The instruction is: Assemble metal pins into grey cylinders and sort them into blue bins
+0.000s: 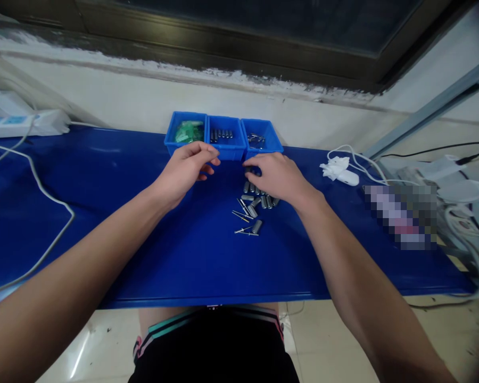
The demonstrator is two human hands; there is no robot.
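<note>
My left hand (193, 166) hovers in front of the left and middle blue bins, its fingers curled and the thumb close to the forefinger. Whatever may be between those fingertips is hidden. Over the far end of a group of grey metal cylinders (252, 188) is my right hand (277, 173), thumb and forefinger apart, with dark cylinders showing in the gap. Nearer me, a few cylinders lie loose beside several pop rivets (242, 215). The middle blue bin (228, 151) holds a row of dark cylinders. Small rivets sit in the right blue bin (269, 149).
Green plastic pieces (189, 131) fill the left bin. White cables cross the blue tabletop (175, 255) at left, by a power strip (27, 125). A white device with crumpled tissue (337, 169) and a blurred-out packet (399, 215) lie at right. A wall stands behind the bins.
</note>
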